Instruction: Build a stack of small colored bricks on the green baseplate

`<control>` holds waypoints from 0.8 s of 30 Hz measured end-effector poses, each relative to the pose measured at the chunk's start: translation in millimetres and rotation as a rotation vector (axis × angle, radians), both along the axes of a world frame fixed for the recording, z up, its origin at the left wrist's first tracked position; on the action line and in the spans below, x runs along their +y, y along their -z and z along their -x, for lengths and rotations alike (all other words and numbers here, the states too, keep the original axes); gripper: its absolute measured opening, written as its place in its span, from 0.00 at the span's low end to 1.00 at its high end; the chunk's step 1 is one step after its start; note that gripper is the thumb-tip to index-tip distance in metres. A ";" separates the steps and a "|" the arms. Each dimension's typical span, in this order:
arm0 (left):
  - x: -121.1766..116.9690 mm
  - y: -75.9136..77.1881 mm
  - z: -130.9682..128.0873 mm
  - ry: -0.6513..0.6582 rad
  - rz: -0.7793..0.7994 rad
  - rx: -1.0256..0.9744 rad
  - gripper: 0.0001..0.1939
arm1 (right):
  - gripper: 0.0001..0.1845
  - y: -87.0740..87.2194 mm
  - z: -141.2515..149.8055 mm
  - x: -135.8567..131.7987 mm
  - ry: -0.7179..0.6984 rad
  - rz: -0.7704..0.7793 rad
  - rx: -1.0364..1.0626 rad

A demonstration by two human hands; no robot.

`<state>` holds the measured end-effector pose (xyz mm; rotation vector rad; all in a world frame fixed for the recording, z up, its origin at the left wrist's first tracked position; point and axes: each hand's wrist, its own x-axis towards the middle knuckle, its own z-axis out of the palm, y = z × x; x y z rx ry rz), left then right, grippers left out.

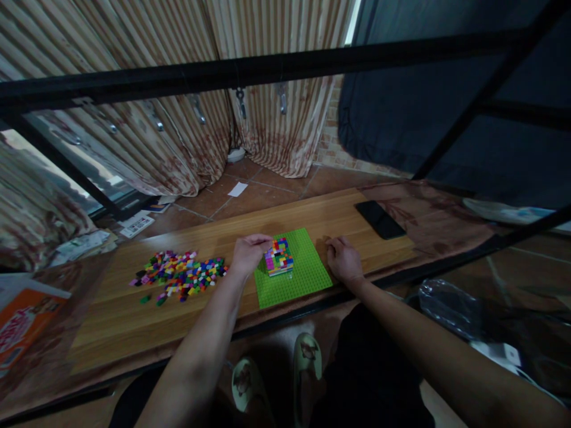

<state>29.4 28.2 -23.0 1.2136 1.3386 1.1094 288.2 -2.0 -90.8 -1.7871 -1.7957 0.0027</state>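
Observation:
A small square structure of multicoloured toy building bricks (279, 258) stands on a green studded baseplate (307, 270), with an opening in its top. At the structure's upper left side is my left hand (250, 254), thumb and fingers pinched together; whatever lies between the fingertips is too small or hidden to make out. My right hand (345, 260) rests on the wooden board just right of the baseplate, its fingers loosely curled, with no object visible in it. Left of my left hand, a spread of loose coloured bricks (182, 273) covers part of the board.
The wooden board (134, 333) carries all of this, with a black phone (380, 219) at its right end. A dark metal bar (267, 66) crosses beyond it. An orange and white box (27, 321) is at far left; clear plastic (450, 309) lies at right.

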 end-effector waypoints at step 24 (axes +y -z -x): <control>-107.1 28.7 116.9 -0.475 -0.077 0.403 0.10 | 0.14 4.6 -3.5 -0.4 0.012 -0.031 -0.065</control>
